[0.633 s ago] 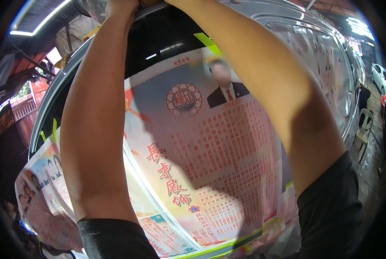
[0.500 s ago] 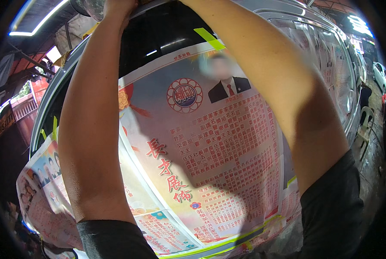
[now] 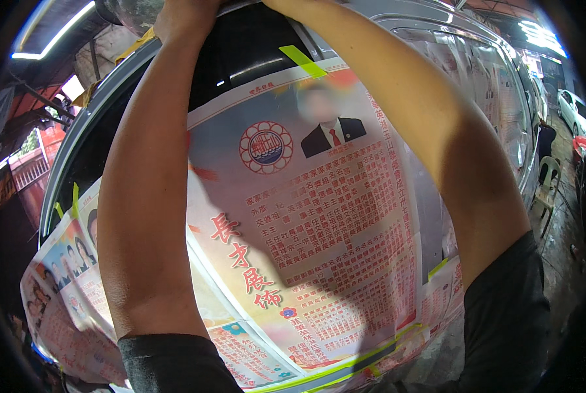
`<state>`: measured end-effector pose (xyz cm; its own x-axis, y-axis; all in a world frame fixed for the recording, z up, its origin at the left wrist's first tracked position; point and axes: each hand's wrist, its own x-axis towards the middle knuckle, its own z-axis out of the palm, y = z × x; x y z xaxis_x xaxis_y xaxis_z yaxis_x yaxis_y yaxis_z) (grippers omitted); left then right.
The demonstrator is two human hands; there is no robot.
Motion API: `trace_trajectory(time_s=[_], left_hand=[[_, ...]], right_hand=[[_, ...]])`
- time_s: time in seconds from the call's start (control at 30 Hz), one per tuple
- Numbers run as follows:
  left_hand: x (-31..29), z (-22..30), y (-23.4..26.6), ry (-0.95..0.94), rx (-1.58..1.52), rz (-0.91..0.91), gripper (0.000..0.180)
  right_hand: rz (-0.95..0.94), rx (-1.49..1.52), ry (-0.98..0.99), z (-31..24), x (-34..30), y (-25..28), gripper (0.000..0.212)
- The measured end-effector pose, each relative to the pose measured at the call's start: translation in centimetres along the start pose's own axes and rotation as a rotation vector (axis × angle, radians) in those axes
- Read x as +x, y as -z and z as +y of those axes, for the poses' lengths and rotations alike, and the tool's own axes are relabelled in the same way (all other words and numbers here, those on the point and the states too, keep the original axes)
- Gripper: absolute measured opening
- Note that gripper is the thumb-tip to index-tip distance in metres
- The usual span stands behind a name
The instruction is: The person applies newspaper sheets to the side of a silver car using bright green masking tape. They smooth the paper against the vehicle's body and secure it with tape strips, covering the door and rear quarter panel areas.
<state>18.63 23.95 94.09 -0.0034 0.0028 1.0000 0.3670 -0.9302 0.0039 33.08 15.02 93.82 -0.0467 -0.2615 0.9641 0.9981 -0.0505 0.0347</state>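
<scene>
Both my arms reach up over a vehicle's dark window glass (image 3: 247, 49). My left hand (image 3: 189, 14) is at the top edge beside the upper window frame, with its fingers cut off by the picture's edge. Only the wrist end of my right hand (image 3: 278, 5) shows, a little to the right along the same frame; its fingers are out of view too. Whether either hand grips anything is hidden. Below them, a large printed newspaper sheet (image 3: 240, 190) covers most of the window. A strip of yellow-green tape (image 3: 304, 61) holds its top edge against the glass.
More newspaper sheets (image 3: 70, 288) hang at the lower left, with tape tabs (image 3: 76, 200). Plastic sheeting and paper (image 3: 463, 72) cover the vehicle's side at right. A plastic chair (image 3: 547, 183) and a white car (image 3: 573, 111) stand farther right. A light tube (image 3: 57, 46) hangs upper left.
The view has shifted slightly, so the newspaper sheet and tape sit farther left. My left forearm has moved a little to the right. Both hands stay up at the top edge.
</scene>
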Motion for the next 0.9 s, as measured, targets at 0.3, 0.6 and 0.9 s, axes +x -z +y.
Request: trace_trajectory(time_s=[0.3, 0.6, 0.9], left_hand=[[1.0, 0.3, -0.1, 0.154, 0.105, -0.005, 0.035], [0.7, 0.6, 0.0, 0.122, 0.036, -0.073, 0.040], [0.6, -0.5, -0.2, 0.056, -0.034, -0.046, 0.033]], right_hand=[[-0.114, -0.117, 0.391, -1.7, -2.6, 2.5, 0.019], [-0.321, -0.277, 0.353, 0.4, -1.0, 1.2, 0.032], [-0.373, -0.272, 0.175, 0.0, 0.0, 2.3, 0.034]])
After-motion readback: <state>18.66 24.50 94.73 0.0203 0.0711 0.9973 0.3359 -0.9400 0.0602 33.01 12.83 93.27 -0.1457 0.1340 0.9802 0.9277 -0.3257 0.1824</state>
